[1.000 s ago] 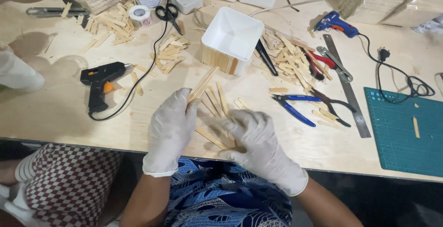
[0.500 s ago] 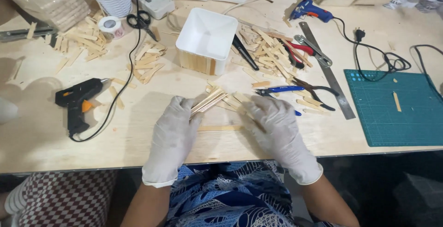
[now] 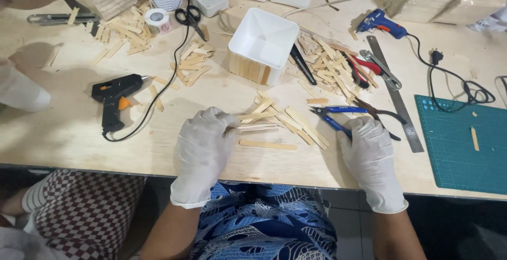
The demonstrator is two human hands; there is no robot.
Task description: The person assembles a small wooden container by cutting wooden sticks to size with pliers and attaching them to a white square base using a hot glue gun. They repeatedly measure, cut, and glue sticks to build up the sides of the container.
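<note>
My left hand [image 3: 203, 144], in a white glove, pinches a few flat wooden sticks [image 3: 257, 127] that lie just off the table's front edge. More loose sticks [image 3: 296, 122] are spread between my hands, and one single stick [image 3: 268, 145] lies closest to me. My right hand [image 3: 369, 151], also gloved, has its fingers curled over the handles of the blue-handled pliers [image 3: 335, 113] to the right of the sticks.
A white square box [image 3: 266, 40] clad in sticks stands behind the pile. A black glue gun [image 3: 113, 93] lies left, with a blue glue gun [image 3: 377, 25], steel ruler [image 3: 396, 99] and green cutting mat [image 3: 465, 144] right. Another person's gloved hand [image 3: 21, 91] is at far left.
My right hand left the stick pile and moved right onto the blue pliers. My left hand stayed on the sticks, which now lie flatter on the table.
</note>
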